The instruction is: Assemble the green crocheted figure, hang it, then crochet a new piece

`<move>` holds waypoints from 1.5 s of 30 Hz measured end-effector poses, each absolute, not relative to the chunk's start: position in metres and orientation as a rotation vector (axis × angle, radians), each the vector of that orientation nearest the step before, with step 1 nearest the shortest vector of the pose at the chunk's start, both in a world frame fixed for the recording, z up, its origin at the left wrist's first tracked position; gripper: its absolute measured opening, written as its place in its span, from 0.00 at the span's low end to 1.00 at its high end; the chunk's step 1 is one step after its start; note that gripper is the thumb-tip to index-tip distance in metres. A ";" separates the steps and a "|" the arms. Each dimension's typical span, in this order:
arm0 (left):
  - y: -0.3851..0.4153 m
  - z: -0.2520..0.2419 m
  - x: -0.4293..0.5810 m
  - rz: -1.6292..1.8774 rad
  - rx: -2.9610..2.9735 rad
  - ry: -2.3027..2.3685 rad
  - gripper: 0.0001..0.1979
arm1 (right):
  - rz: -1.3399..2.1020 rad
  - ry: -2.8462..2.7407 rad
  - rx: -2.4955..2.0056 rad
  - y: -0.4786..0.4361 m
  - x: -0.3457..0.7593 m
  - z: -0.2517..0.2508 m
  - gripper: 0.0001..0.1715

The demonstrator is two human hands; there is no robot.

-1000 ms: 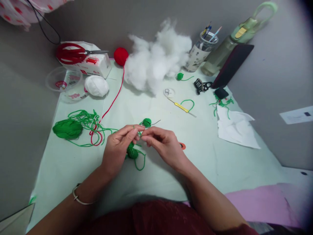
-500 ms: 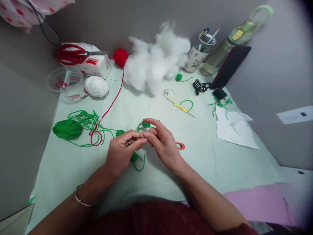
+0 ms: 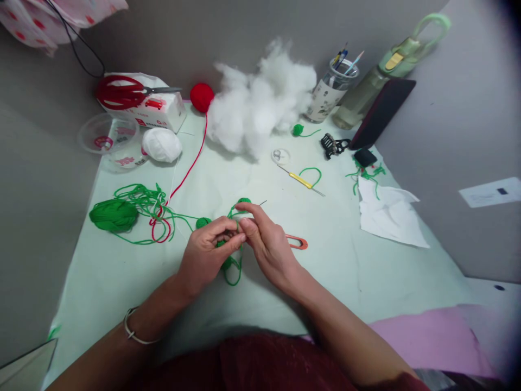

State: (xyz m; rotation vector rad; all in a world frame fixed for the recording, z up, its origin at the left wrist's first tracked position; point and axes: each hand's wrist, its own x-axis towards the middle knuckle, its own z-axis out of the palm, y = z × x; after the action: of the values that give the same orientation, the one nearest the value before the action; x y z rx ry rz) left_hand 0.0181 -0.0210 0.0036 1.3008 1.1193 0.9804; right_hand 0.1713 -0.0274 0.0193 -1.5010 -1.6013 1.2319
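Note:
My left hand [image 3: 207, 250] and my right hand [image 3: 268, 244] meet over the middle of the table, thumbs and forefingers pinched together on green yarn [image 3: 230, 212]. Exactly how the yarn runs between the fingertips is hidden. Around the fingers are small green yarn pieces: one [image 3: 244, 201] just beyond my right forefinger, one [image 3: 202, 222] behind my left knuckles, and one [image 3: 226, 264] below the hands beside a loose loop [image 3: 233, 283]. A thin dark tip [image 3: 263, 202] sticks out past my right forefinger. Partly behind my right hand lies an orange oval ring [image 3: 299, 243].
A green skein [image 3: 114, 215] and tangled yarn lie at left, near red yarn [image 3: 188, 174]. White stuffing [image 3: 260, 103] is heaped at the back. A yellow-handled crochet hook [image 3: 301, 180] lies right of centre. Red scissors [image 3: 122, 92] rest on a box; a bottle [image 3: 362, 92] stands back right.
My two hands have shifted slightly, and my right hand has turned a little. More of the orange ring and of the far green piece shows now. The yarn is still pinched.

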 end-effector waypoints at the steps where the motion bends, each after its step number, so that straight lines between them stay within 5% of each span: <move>1: -0.021 0.003 0.018 0.969 1.279 1.123 0.02 | 1.232 -1.616 -1.511 -0.027 0.171 0.020 0.21; 12: -0.021 0.005 0.016 0.971 1.295 1.092 0.03 | 1.197 -1.711 -1.512 -0.027 0.172 0.021 0.21; 21: -0.016 0.006 0.009 1.026 1.178 1.263 0.04 | 1.229 -1.719 -1.345 -0.020 0.182 0.017 0.06; 29: -0.019 0.001 0.009 1.017 1.777 1.229 0.19 | 0.990 -1.480 -1.304 -0.020 0.184 0.021 0.06; 45: -0.021 -0.009 0.010 0.951 2.053 1.166 0.21 | 1.209 -1.488 -1.337 -0.025 0.176 0.018 0.08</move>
State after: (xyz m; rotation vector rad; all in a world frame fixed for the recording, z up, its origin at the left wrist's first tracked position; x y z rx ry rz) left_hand 0.0103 -0.0210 -0.0093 2.0533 1.1658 0.9514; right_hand 0.1763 -0.0248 0.0176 -1.3370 -1.4876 1.2087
